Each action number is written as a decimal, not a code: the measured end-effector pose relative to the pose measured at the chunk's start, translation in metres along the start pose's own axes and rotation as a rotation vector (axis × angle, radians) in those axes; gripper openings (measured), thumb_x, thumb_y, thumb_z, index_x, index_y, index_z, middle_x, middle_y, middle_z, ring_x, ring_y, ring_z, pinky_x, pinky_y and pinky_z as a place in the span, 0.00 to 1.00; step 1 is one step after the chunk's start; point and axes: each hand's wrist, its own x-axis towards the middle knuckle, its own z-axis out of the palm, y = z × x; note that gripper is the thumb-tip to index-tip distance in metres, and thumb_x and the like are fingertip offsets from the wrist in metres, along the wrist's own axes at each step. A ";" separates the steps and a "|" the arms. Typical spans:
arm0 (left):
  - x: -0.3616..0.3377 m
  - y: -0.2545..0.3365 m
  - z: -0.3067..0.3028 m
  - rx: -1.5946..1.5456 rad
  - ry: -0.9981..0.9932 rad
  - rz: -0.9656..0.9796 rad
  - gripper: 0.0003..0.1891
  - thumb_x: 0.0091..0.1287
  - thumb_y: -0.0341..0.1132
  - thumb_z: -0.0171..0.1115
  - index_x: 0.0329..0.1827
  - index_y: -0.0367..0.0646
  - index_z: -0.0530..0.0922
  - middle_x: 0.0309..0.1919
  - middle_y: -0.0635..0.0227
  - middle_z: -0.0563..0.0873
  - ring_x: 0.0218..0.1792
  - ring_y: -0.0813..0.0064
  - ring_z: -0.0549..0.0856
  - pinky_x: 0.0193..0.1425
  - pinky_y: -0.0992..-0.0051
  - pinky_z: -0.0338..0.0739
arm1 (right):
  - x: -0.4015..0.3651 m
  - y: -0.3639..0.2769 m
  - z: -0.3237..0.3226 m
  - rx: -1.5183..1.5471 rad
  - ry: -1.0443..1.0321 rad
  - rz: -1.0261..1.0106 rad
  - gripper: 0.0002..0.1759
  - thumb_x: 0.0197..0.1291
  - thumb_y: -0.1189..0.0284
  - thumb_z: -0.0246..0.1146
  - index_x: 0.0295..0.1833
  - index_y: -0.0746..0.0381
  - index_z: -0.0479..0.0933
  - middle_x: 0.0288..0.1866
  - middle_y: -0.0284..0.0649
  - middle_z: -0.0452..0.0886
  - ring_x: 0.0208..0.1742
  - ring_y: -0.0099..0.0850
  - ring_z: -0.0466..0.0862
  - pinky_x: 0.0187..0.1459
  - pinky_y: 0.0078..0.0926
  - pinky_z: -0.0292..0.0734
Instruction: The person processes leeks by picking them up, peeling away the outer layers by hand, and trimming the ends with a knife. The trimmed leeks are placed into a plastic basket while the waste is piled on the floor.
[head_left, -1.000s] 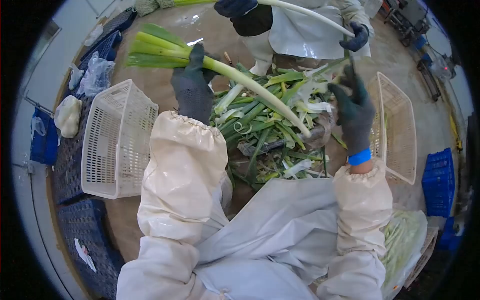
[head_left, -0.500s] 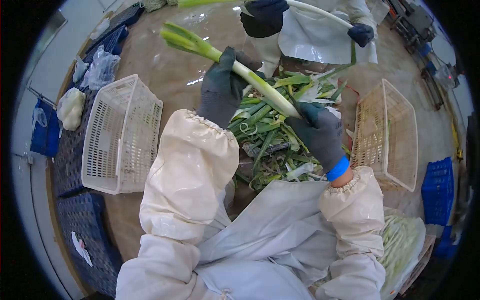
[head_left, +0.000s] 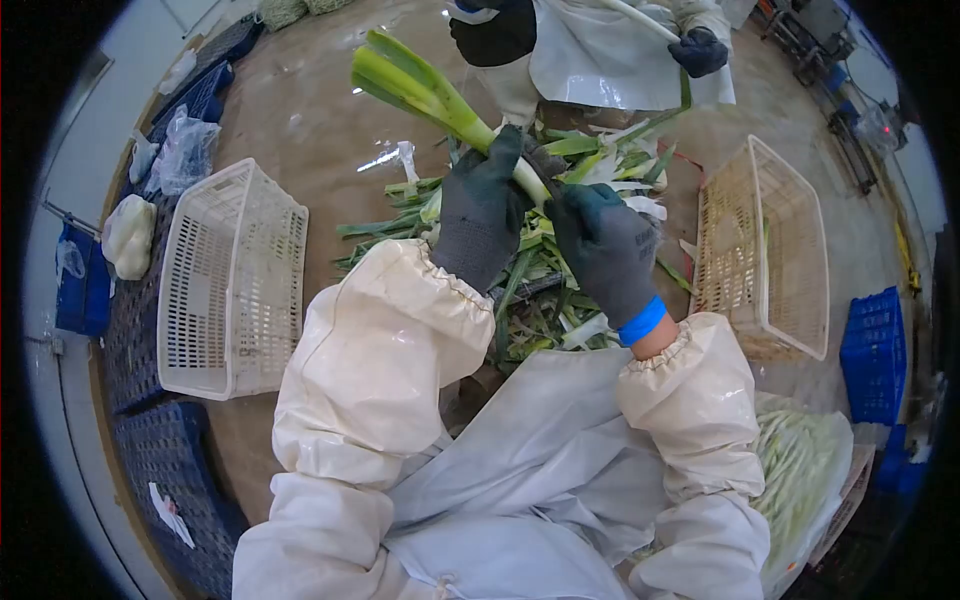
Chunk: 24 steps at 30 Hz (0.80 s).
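Observation:
A leek [head_left: 440, 95] slants across the upper middle, its green cut leaves up to the left and its white stalk down to the right. My left hand [head_left: 482, 205], in a dark grey glove, is wrapped round the stalk. Beside it my right hand [head_left: 605, 240], gloved too and with a blue band at the wrist, has its fingers closed at the lower white part of the leek. The lower end is hidden by the fingers. Under both hands lies a pile of green leek leaves and trimmings [head_left: 520, 330].
White plastic crates stand left [head_left: 235, 290] and right [head_left: 765, 250] of the pile. A co-worker's gloved hand [head_left: 698, 52] holds another leek at the top. Blue pallets [head_left: 175, 480] line the left side. A bag of pale stalks [head_left: 800, 480] lies at the lower right.
My right hand has moved left and up along the stalk, close to my left hand. My left hand has shifted right and down with the leek. The co-worker's leek has moved partly out of view.

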 end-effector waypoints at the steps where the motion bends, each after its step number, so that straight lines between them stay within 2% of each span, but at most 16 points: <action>1: -0.001 0.000 0.000 -0.019 -0.015 0.004 0.16 0.75 0.41 0.52 0.47 0.34 0.75 0.38 0.55 0.85 0.43 0.64 0.85 0.52 0.65 0.81 | 0.001 -0.001 0.000 -0.031 -0.007 0.004 0.08 0.54 0.70 0.65 0.41 0.57 0.79 0.35 0.49 0.80 0.33 0.49 0.82 0.32 0.43 0.75; 2: -0.002 0.000 0.000 -0.038 -0.028 0.008 0.16 0.75 0.41 0.52 0.47 0.34 0.75 0.38 0.55 0.85 0.44 0.64 0.85 0.52 0.65 0.81 | 0.001 -0.002 0.001 -0.049 -0.007 0.003 0.08 0.54 0.70 0.65 0.40 0.57 0.78 0.35 0.49 0.80 0.33 0.49 0.82 0.31 0.43 0.75; 5: -0.003 0.000 0.008 -0.088 0.034 0.035 0.13 0.73 0.38 0.54 0.45 0.33 0.74 0.32 0.56 0.84 0.33 0.67 0.86 0.41 0.70 0.82 | 0.002 -0.001 0.003 -0.075 0.009 0.010 0.07 0.54 0.70 0.65 0.37 0.58 0.76 0.34 0.49 0.80 0.33 0.49 0.82 0.31 0.44 0.75; 10: 0.002 0.002 0.004 -0.124 -0.009 0.025 0.15 0.71 0.39 0.56 0.47 0.32 0.73 0.35 0.55 0.84 0.36 0.64 0.85 0.46 0.66 0.82 | 0.002 0.010 0.012 0.084 0.100 0.120 0.06 0.58 0.69 0.64 0.36 0.61 0.77 0.32 0.49 0.80 0.31 0.47 0.81 0.32 0.42 0.74; 13: 0.008 0.013 -0.005 -0.141 -0.025 0.048 0.16 0.71 0.39 0.56 0.49 0.33 0.74 0.34 0.56 0.84 0.38 0.61 0.85 0.52 0.57 0.80 | 0.005 0.023 0.007 0.389 0.138 0.444 0.10 0.65 0.68 0.60 0.41 0.65 0.78 0.28 0.37 0.80 0.26 0.32 0.81 0.31 0.31 0.74; 14: 0.010 0.017 -0.009 -0.148 -0.021 0.063 0.16 0.72 0.39 0.55 0.49 0.33 0.75 0.33 0.57 0.84 0.40 0.60 0.85 0.54 0.53 0.79 | 0.007 0.030 0.000 0.480 0.130 0.477 0.11 0.65 0.67 0.60 0.41 0.65 0.78 0.28 0.36 0.81 0.26 0.31 0.80 0.31 0.29 0.74; 17: 0.021 0.027 -0.033 -0.214 0.007 0.133 0.16 0.71 0.40 0.57 0.49 0.34 0.75 0.26 0.65 0.80 0.33 0.62 0.83 0.54 0.49 0.79 | 0.020 0.041 -0.037 0.698 0.123 0.590 0.13 0.66 0.65 0.60 0.44 0.66 0.80 0.30 0.35 0.82 0.28 0.26 0.80 0.32 0.25 0.75; 18: 0.018 0.036 -0.024 -0.197 0.129 0.123 0.18 0.70 0.42 0.59 0.49 0.33 0.75 0.19 0.72 0.74 0.26 0.66 0.80 0.55 0.47 0.78 | 0.023 0.040 -0.051 0.730 0.137 0.643 0.13 0.65 0.65 0.61 0.45 0.65 0.80 0.31 0.35 0.83 0.30 0.25 0.80 0.33 0.25 0.75; 20: 0.022 0.045 -0.036 -0.257 0.082 0.135 0.20 0.70 0.44 0.59 0.50 0.33 0.74 0.18 0.74 0.72 0.25 0.67 0.79 0.56 0.47 0.77 | 0.026 0.040 -0.057 0.608 0.172 0.590 0.13 0.63 0.65 0.62 0.46 0.64 0.81 0.33 0.35 0.84 0.33 0.23 0.81 0.36 0.24 0.76; 22: 0.023 0.056 -0.042 -0.267 0.034 0.177 0.24 0.70 0.49 0.58 0.51 0.32 0.74 0.17 0.75 0.69 0.25 0.69 0.78 0.60 0.46 0.75 | 0.027 0.043 -0.053 0.303 0.208 0.377 0.14 0.61 0.65 0.63 0.47 0.63 0.82 0.35 0.36 0.85 0.34 0.22 0.82 0.38 0.24 0.76; 24: 0.020 0.063 -0.044 -0.352 -0.038 0.152 0.25 0.70 0.50 0.57 0.51 0.32 0.73 0.17 0.75 0.69 0.27 0.68 0.78 0.62 0.46 0.73 | 0.020 0.048 -0.044 0.417 -0.004 0.400 0.15 0.59 0.64 0.66 0.46 0.63 0.83 0.37 0.36 0.86 0.34 0.23 0.82 0.39 0.24 0.77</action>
